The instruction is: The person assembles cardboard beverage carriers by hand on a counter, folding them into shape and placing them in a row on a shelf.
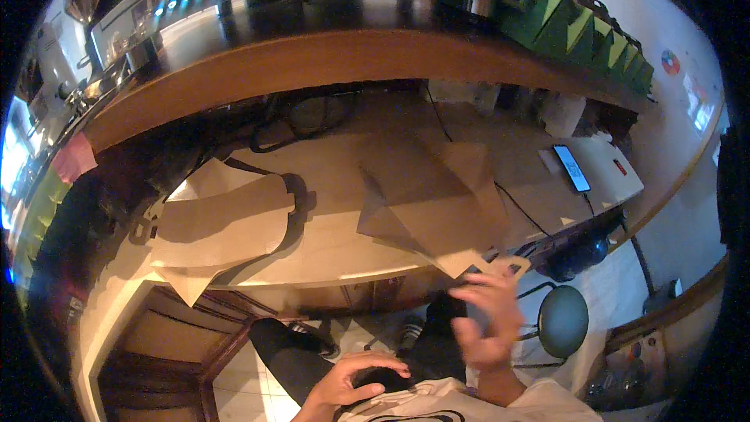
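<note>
Two brown paper pieces, which look like paper bags, lie on the counter. The left paper bag (223, 223) has a cut-out strip at its left end and a pointed flap over the counter's front edge. The right paper bag (437, 199) is creased, with a pale cut-out handle strip (513, 267) at its near right corner. My right hand (488, 316) is raised just below that strip, fingers apart and slightly blurred. Whether its fingertips touch the paper I cannot tell. Low over my lap, my left hand (355, 379) has its thumb away from its curved fingers, with nothing seen in it.
A phone (572, 168) with a lit screen rests on a white box (613, 172) at the right, its cable trailing down. A raised wooden shelf (336, 59) crosses behind, carrying green bags (578, 27). A round stool (563, 320) stands right of my right hand.
</note>
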Action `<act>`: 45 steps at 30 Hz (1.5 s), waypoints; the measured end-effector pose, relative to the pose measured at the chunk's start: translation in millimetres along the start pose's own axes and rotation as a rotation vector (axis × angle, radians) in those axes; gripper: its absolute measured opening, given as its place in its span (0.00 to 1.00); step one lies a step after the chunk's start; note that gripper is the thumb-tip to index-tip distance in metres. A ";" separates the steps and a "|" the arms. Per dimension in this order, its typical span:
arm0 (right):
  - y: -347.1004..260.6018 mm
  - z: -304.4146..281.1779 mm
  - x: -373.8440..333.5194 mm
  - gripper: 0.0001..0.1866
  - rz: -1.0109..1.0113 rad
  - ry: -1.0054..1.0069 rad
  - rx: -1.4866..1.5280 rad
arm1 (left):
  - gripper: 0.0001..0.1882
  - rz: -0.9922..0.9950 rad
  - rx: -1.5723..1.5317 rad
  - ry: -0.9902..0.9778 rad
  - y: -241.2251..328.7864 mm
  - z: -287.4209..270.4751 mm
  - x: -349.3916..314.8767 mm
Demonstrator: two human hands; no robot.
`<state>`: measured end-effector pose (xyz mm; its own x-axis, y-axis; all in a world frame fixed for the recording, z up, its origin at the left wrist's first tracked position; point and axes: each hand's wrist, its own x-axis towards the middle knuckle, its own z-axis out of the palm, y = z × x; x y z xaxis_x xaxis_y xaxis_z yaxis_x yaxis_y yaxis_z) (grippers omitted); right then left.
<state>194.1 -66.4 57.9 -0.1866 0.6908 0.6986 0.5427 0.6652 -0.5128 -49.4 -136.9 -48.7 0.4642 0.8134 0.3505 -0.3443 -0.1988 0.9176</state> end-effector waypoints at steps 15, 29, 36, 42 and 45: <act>69.3 26.1 20.9 0.19 -0.180 -0.370 -0.098 | 0.13 0.201 0.557 0.488 22.5 2.4 1.8; 94.1 56.4 38.8 0.16 0.101 -0.151 0.091 | 0.25 0.219 1.549 0.630 47.8 -5.0 127.4; 88.4 83.8 49.1 0.23 0.158 -0.132 -0.350 | 0.23 -0.002 1.700 0.516 7.3 -34.9 153.2; 76.8 104.6 8.0 0.23 -0.061 -0.285 -0.427 | 0.24 -0.073 1.742 0.464 1.2 -38.9 153.7; 77.1 90.0 -2.0 0.22 -0.034 -0.251 -0.212 | 0.25 -0.094 1.746 0.432 6.2 -38.7 152.3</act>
<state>162.7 9.1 -27.9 -0.3893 0.7351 0.5550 0.6860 0.6335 -0.3579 -12.5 6.9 3.1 0.1076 0.8683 0.4843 0.9680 -0.2026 0.1481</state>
